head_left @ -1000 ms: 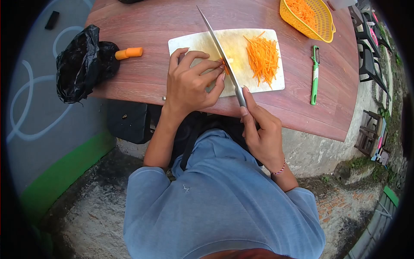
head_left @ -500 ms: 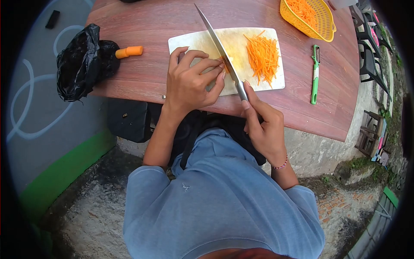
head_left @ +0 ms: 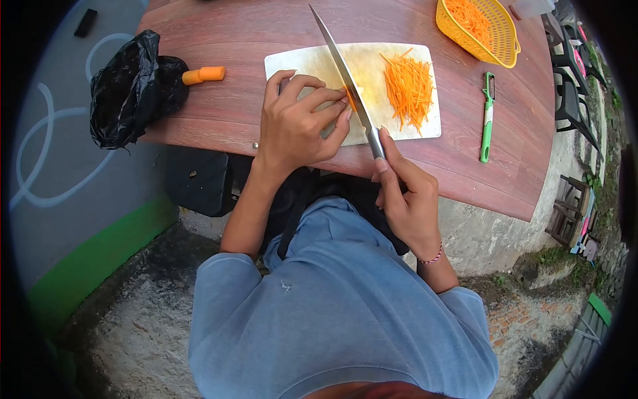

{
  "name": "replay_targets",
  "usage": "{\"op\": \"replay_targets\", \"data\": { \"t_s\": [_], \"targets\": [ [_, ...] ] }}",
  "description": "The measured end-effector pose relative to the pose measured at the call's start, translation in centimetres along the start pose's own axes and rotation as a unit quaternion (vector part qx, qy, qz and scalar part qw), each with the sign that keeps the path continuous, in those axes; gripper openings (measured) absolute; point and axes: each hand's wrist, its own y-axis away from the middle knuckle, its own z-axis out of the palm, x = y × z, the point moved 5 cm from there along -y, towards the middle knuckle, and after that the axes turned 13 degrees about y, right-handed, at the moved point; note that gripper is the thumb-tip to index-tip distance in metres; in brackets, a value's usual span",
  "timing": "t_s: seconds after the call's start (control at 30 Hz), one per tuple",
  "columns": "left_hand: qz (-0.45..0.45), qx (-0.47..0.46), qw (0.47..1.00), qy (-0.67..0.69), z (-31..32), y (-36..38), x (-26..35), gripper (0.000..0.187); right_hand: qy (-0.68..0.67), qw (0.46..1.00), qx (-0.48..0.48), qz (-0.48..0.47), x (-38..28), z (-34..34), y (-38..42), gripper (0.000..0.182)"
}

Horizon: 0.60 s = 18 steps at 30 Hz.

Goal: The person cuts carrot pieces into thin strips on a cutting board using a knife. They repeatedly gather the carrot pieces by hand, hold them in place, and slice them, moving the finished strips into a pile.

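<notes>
Left hand: the left hand (head_left: 302, 123) is at centre frame, over the left half of the board, fingers bent and spread, fingertips and thumb drawn together just beside the blade. How firmly it grips cannot be told.
Carrot being cut: small orange carrot piece (head_left: 349, 97) at the left fingertips, against the blade; the rest is hidden.
Right hand: the right hand (head_left: 409, 193) is just right of centre, wrapped round the knife's handle, thumb and forefinger reaching the base of the blade.
Knife: long, pointed steel knife (head_left: 339, 64), slanting across the board, tip at top centre of frame; handle mostly covered.
Wrist: thin red-and-white braided bracelet (head_left: 433, 255) on the right one.
Board: white rectangular cutting board (head_left: 292, 58), upper centre, stained yellow-orange in the middle.
Cut pile: heap of thin orange carrot strips (head_left: 408, 90), right half of the board.
Peeler: green-and-white handled peeler (head_left: 488, 116), right of the board, lying lengthwise.
Basket: yellow perforated plastic basket (head_left: 458, 38), upper right, holding orange shreds (head_left: 470, 18).
Bag: crumpled black plastic bag (head_left: 126, 93), upper left, at the table edge; stubby peeled orange carrot length (head_left: 206, 74) beside it.
Table: reddish wood-grain tabletop (head_left: 226, 120) under all of these.
Far right: dark plastic chairs (head_left: 573, 100).
</notes>
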Motion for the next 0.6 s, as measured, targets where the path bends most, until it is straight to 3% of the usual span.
{"op": "replay_targets", "data": {
  "t_s": [0.4,0.6],
  "targets": [
    [0.003,-0.004,1.0,-0.001,0.0,0.0,-0.1,0.015,0.054,0.998,0.005,-0.015,-0.8,0.4,0.4,0.048],
    [0.007,-0.003,1.0,-0.003,0.0,-0.1,-0.1,0.015,0.099,0.99,0.063,-0.083,-2.1,1.0,-2.6,0.046]
  ]
}}
